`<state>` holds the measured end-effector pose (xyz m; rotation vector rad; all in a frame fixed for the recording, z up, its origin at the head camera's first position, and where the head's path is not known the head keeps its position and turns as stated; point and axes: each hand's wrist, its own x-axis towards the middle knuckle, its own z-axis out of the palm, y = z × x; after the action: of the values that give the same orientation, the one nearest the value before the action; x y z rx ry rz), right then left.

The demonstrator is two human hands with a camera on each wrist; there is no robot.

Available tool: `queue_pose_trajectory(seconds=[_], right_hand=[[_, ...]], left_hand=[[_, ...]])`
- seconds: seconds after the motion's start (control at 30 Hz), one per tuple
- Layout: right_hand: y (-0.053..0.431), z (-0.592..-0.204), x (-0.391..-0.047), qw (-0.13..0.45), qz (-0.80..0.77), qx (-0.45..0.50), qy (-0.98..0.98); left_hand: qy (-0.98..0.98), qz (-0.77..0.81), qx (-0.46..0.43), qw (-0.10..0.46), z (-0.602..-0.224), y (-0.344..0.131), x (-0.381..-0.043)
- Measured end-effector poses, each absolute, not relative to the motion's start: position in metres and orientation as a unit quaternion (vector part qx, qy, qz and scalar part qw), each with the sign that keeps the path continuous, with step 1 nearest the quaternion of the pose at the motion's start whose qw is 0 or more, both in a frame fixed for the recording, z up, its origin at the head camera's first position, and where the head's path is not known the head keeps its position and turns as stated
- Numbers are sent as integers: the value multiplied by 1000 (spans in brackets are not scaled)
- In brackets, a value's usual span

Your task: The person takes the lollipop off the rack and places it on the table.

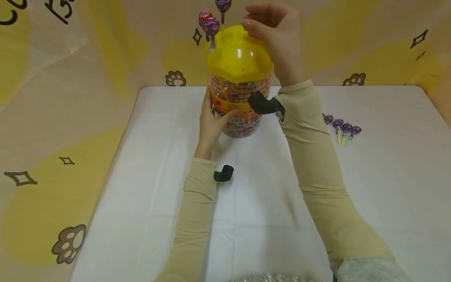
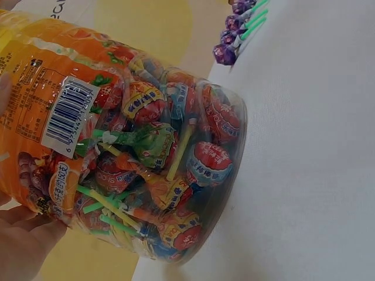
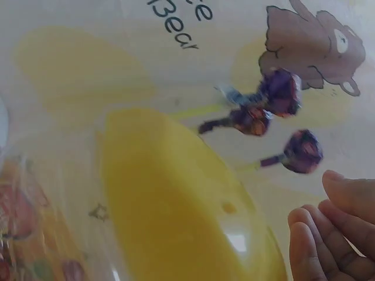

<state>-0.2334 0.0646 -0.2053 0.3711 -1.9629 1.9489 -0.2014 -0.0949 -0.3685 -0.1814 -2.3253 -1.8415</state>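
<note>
A clear plastic jar (image 2: 193, 134) of wrapped lollipops, with an orange label (image 2: 35, 88) and a domed yellow lid (image 1: 234, 58), stands on the table. My left hand (image 1: 210, 126) grips its lower left side, thumb across the front; in the left wrist view the jar hides part of that hand (image 2: 26, 243). Purple-wrapped lollipops (image 3: 302, 152) stand by their sticks in the lid's left and far part. Beside the lid's upper right is my right hand (image 1: 278, 35), its fingers bent loosely and nothing visible between them. The lid has small holes.
Several purple lollipops (image 1: 346, 128) lie in a row on the white tablecloth (image 1: 387, 188), to the right of the jar. Behind the table hangs a yellow-patterned cloth (image 1: 352, 51). A beaded object (image 1: 278, 278) shows at the near edge.
</note>
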Motion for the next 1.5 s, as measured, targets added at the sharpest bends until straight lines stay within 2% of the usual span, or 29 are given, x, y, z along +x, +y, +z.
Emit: queue_pose_trajectory(seconds=[0.53, 0.87, 1.1, 1.5], right_hand=[[32, -199, -245, 185, 645, 172, -721], [27, -198, -247, 172, 638, 164, -733], [23, -197, -249, 197, 638, 172, -724], [21, -197, -251, 205, 673, 158, -693]], left_hand=[[-788, -608, -50, 78, -364, -93, -202], [-790, -606, -47, 81, -365, -96, -201], [-787, -610, -47, 80, -365, -95, -201], [-785, -612, -50, 83, -366, -95, -200]])
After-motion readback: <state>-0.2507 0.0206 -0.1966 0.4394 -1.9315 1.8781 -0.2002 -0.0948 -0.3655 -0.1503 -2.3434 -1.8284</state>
